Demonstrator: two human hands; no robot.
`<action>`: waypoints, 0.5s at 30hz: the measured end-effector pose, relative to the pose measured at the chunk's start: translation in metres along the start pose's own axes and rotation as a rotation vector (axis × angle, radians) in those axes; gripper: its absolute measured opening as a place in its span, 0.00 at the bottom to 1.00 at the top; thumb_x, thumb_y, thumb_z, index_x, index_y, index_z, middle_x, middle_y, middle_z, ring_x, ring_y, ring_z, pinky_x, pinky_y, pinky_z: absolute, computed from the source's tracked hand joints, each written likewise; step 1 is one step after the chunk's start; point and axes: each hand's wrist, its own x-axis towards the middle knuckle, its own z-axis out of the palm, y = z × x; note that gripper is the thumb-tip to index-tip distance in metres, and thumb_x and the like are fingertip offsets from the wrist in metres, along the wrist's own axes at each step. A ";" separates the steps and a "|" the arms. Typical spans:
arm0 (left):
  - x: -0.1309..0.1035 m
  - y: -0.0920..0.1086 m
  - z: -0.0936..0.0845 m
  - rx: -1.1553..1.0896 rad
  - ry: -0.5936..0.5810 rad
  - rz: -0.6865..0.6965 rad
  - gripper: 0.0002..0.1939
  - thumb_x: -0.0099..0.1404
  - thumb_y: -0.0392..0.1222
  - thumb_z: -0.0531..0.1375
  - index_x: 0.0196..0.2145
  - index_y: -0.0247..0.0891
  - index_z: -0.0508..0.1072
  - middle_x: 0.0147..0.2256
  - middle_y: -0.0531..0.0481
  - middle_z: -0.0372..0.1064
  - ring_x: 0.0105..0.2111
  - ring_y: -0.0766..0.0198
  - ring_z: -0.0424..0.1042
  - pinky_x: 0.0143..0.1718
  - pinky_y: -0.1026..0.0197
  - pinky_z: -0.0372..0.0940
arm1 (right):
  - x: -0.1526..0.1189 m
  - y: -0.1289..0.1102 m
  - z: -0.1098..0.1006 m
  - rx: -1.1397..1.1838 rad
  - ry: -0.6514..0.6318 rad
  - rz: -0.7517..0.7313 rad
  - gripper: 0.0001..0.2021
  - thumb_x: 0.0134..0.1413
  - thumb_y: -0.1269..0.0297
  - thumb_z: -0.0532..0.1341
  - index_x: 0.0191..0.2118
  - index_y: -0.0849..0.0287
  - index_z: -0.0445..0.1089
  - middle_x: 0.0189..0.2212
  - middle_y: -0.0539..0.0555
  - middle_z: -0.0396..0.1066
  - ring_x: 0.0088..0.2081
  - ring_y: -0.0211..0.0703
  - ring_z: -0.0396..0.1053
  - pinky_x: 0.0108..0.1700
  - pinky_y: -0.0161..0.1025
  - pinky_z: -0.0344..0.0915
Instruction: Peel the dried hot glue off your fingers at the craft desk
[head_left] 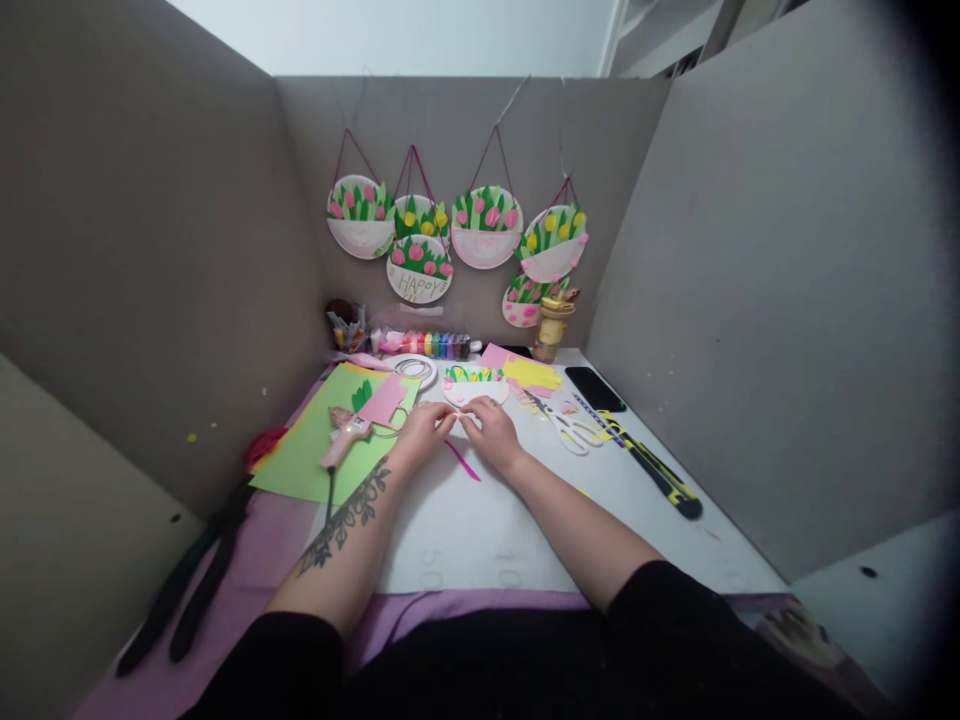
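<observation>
My left hand and my right hand meet over the white board, fingertips pinched together. A tiny pale bit shows between them, too small to name. Just beyond my fingers lies a half-round paper plate basket with green paper leaves, yellow flowers and pink dots. A magenta strip rests on the board below the hands. Left of my left hand, a pink glue gun lies on green paper sheets, near a pink paper piece.
White-handled scissors, a black-and-yellow cutter and a phone lie to the right. Yellow and pink paper, a white roll and coloured bottles stand behind. Finished plate baskets hang on the grey back panel.
</observation>
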 end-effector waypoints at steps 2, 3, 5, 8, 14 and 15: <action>0.000 0.000 -0.001 -0.004 0.005 0.011 0.11 0.66 0.42 0.55 0.36 0.38 0.77 0.34 0.47 0.77 0.37 0.59 0.71 0.44 0.58 0.62 | 0.000 0.000 0.000 0.010 0.004 0.004 0.07 0.60 0.65 0.57 0.36 0.57 0.72 0.37 0.56 0.72 0.44 0.47 0.67 0.49 0.42 0.63; 0.000 0.000 -0.001 -0.007 0.005 0.017 0.10 0.66 0.42 0.55 0.35 0.38 0.76 0.35 0.47 0.77 0.37 0.59 0.71 0.45 0.58 0.62 | 0.000 0.000 0.001 0.015 0.005 0.006 0.06 0.60 0.65 0.57 0.35 0.56 0.72 0.36 0.56 0.71 0.43 0.46 0.67 0.49 0.42 0.63; 0.000 -0.001 0.000 -0.011 0.008 0.026 0.09 0.66 0.41 0.56 0.35 0.38 0.76 0.36 0.48 0.77 0.38 0.59 0.71 0.45 0.58 0.62 | 0.000 0.000 0.001 0.025 0.009 0.012 0.06 0.59 0.66 0.57 0.33 0.56 0.71 0.35 0.55 0.71 0.42 0.46 0.68 0.47 0.41 0.63; 0.000 -0.001 0.000 -0.017 0.020 0.034 0.08 0.65 0.40 0.56 0.35 0.39 0.76 0.37 0.48 0.77 0.40 0.60 0.72 0.46 0.58 0.63 | 0.000 0.000 0.001 0.038 0.014 0.026 0.04 0.56 0.68 0.58 0.33 0.56 0.70 0.35 0.54 0.70 0.41 0.45 0.67 0.46 0.40 0.63; 0.000 -0.002 0.000 -0.027 0.038 0.058 0.07 0.64 0.38 0.58 0.37 0.39 0.75 0.38 0.48 0.76 0.41 0.59 0.72 0.49 0.57 0.63 | -0.001 -0.002 -0.001 0.052 -0.005 0.038 0.05 0.54 0.70 0.57 0.32 0.56 0.70 0.34 0.53 0.68 0.40 0.44 0.67 0.46 0.39 0.63; -0.001 -0.002 0.001 -0.027 0.038 0.062 0.06 0.63 0.38 0.58 0.37 0.39 0.75 0.38 0.48 0.76 0.41 0.59 0.72 0.49 0.56 0.63 | -0.001 -0.003 -0.001 0.053 -0.011 0.038 0.05 0.53 0.70 0.57 0.31 0.56 0.70 0.34 0.53 0.68 0.40 0.44 0.67 0.45 0.39 0.63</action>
